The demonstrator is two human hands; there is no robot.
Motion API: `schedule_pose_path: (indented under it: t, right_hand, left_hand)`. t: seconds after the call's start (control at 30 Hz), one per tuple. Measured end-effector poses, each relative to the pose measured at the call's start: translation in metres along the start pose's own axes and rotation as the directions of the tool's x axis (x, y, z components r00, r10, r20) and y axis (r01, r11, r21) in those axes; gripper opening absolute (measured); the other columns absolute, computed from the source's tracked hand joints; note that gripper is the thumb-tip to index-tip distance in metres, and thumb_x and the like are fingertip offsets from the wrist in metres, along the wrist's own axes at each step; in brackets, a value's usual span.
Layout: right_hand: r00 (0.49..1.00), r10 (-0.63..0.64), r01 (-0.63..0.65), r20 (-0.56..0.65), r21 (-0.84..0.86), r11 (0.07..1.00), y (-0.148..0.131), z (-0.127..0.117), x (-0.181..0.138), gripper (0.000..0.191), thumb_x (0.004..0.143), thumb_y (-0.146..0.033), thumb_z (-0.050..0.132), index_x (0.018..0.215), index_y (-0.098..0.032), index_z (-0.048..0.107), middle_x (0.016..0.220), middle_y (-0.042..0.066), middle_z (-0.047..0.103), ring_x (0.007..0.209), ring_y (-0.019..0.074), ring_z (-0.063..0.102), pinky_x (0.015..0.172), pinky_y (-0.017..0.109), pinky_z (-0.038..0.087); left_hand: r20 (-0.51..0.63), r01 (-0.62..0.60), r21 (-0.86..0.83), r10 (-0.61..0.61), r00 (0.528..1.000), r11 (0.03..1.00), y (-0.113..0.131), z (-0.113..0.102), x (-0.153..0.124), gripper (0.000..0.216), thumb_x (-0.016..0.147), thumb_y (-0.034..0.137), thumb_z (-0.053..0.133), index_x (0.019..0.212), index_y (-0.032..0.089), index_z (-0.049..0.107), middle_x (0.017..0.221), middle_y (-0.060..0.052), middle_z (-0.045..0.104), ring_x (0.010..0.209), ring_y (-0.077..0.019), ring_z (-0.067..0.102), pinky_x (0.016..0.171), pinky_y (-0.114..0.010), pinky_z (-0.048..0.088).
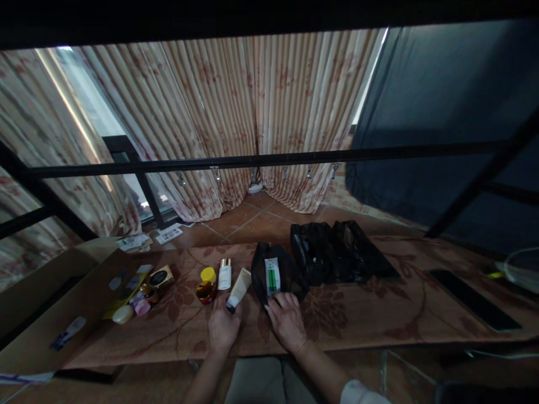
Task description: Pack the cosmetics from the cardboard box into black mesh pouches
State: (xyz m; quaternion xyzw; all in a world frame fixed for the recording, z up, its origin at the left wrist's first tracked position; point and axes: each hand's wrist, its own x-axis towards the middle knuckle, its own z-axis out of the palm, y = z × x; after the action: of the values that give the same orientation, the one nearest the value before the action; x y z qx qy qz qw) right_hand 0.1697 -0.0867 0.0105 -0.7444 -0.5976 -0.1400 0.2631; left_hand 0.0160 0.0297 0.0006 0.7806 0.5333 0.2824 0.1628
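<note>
Well, left hand: mine (pixel 225 325) looks closed in a pinch on the cap end of the cream tube (pixel 240 287), probably because that's the bit nearest me.
Cream tube: left of the bag, slanted; cap points near and left, flat end far and right, long axis on that diagonal.
Right hand: mine (pixel 288 320) seems to pinch the near rim of the black bag (pixel 290 269), I guess to keep it steady and open.
Green-striped tube: this one (pixel 273 276) runs near to far at the bag; can't tell if it's inside or on top.
White bottle: upright-looking from here (pixel 225 275), just left of the cream tube, likely kept within reach.
</note>
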Motion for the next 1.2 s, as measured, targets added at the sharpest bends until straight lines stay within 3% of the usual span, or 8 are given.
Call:
schedule_pose_path:
  t: [1.2]
  right_hand:
    - [0.997,-0.069,0.068,-0.025,-0.046,0.997,0.0034,0.0077,-0.0023,0.021,0.091,-0.024,0.044,0.103,-0.023,0.061,0.084,0.004,0.056,0.082,0.0173,0.049,0.078,0.033,0.035]
  left_hand:
    - [-0.002,0.041,-0.093,-0.041,0.999,0.995,0.0013,0.0004,-0.0011,0.032,0.076,0.029,0.054,0.107,0.018,0.054,0.103,-0.009,0.062,0.095,-0.0230,0.060,0.083,-0.034,0.045]
